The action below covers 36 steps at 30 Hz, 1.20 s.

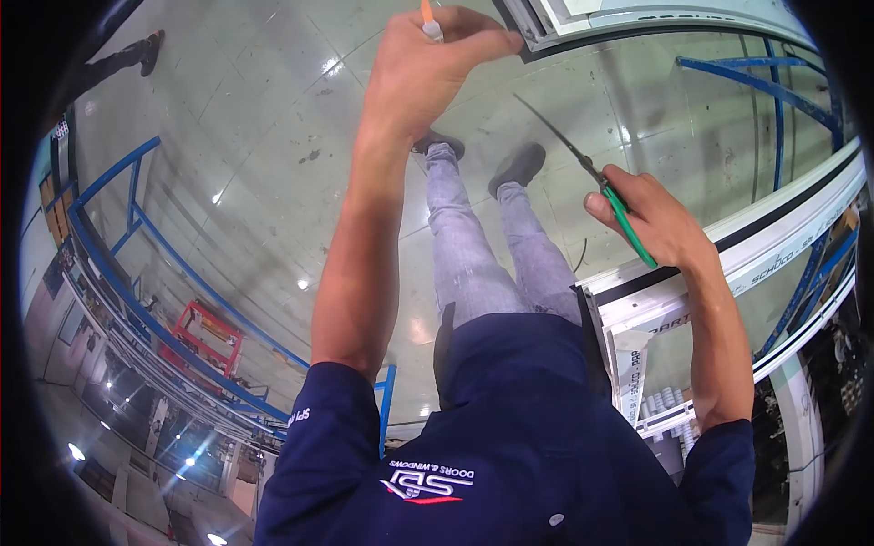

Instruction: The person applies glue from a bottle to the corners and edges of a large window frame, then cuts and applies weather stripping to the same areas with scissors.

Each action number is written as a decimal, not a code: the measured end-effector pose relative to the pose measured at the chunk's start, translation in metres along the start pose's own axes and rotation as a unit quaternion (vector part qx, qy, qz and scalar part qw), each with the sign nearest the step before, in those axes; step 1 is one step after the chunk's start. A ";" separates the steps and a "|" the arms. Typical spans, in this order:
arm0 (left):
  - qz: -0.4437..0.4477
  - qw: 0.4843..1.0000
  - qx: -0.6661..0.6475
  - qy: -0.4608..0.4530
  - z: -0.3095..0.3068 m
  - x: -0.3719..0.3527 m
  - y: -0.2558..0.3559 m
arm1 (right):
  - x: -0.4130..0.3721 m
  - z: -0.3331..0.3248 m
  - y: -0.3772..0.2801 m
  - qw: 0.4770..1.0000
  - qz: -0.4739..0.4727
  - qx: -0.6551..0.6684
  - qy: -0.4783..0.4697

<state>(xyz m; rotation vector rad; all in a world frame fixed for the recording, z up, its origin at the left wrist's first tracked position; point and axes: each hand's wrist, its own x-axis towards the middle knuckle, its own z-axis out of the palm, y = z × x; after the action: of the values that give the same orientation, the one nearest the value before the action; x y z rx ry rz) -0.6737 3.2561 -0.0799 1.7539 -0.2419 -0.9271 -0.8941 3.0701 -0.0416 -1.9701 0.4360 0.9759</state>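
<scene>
right hand [660,223] grips green-handled tool [583,164], tip pointing up-left; left hand [428,64] pinches orange marker [428,20]

glossy floor [273,136], dark metal blade [555,132]

bright overhead light | glare spots on floor [273,136] | fisheye warp — dark vignetted edges

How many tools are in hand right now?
2. An orange-and-white pen-like tool in the left hand, top centre; a green-handled pointed tool in the right hand, at right. Others may be hidden.
</scene>
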 end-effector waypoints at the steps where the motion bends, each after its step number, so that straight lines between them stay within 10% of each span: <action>1: -0.021 1.000 -0.009 0.010 0.001 0.000 0.005 | 0.000 0.002 0.004 1.000 -0.003 0.007 0.005; 36: 0.026 0.989 -0.132 -0.059 0.001 0.012 -0.002 | 0.009 0.015 0.000 0.996 -0.091 0.016 0.006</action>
<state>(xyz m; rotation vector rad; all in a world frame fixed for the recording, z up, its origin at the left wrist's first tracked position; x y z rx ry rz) -0.6666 3.2493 -0.0876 1.4464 -0.2294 -0.9803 -0.8952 3.0832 -0.0532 -1.9510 0.2715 0.8367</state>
